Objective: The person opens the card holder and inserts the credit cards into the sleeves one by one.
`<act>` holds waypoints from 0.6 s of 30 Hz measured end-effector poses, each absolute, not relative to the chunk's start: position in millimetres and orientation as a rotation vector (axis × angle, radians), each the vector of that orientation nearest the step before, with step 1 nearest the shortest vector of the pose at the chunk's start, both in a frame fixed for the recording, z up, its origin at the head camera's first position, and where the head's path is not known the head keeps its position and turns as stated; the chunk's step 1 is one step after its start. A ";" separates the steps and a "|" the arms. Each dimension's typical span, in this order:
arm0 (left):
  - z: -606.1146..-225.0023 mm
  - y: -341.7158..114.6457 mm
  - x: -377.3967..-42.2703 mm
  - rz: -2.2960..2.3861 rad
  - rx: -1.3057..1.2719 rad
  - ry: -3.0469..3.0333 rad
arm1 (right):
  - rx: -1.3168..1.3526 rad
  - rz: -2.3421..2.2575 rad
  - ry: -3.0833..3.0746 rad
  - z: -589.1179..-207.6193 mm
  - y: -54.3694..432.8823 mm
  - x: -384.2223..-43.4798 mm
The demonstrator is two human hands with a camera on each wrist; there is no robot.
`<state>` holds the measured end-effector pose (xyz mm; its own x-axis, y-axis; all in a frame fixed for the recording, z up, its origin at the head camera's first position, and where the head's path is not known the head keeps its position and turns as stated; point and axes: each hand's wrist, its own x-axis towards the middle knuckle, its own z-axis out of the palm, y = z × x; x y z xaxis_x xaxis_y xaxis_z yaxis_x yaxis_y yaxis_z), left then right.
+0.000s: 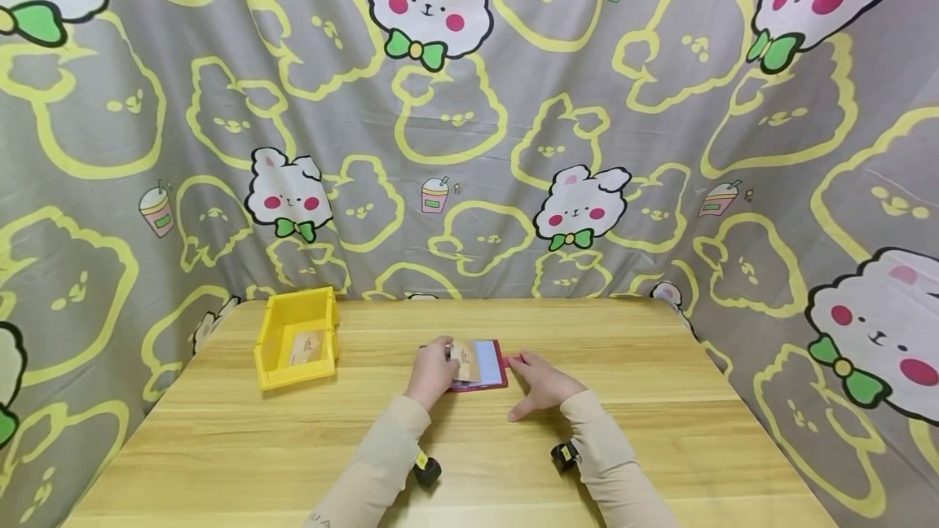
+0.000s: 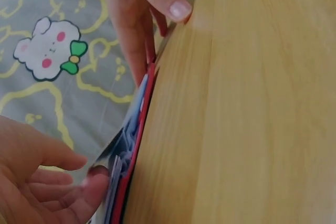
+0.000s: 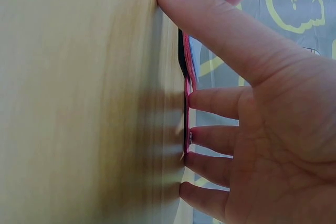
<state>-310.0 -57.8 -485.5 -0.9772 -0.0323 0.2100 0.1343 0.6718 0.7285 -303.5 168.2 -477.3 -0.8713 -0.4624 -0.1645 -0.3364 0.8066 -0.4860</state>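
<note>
A red card holder (image 1: 503, 380) lies opened flat on the table, its clear sleeves (image 2: 128, 145) fanned up a little. Over its left part is a tan card (image 1: 465, 362), its edge pinched by my left hand (image 1: 433, 371). In the left wrist view, the left hand's thumb and fingers (image 2: 97, 187) meet at the raised edge. My right hand (image 1: 546, 385) is spread at the holder's right side. Its straight fingertips (image 3: 197, 98) touch the pink-red strap (image 3: 188, 119), which has a small metal snap, while the thumb rests toward the wood.
A yellow open-front bin (image 1: 297, 377) stands at the table's back left with a tan card (image 1: 306, 346) inside. Behind the wooden table (image 1: 484, 463) hangs a grey patterned curtain (image 1: 455, 251). Small black cameras (image 1: 427, 471) are strapped at both wrists.
</note>
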 end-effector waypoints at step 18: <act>-476.2 -51.8 -303.5 -1.309 -0.040 -2.682 | -0.628 -0.666 2.718 -476.9 169.0 -304.2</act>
<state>-303.5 -51.8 -476.2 -0.9874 -0.0443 0.1521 0.0927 0.6172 0.7814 -304.2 169.0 -476.9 -0.8687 -0.4700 -0.1563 -0.3446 0.8002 -0.4908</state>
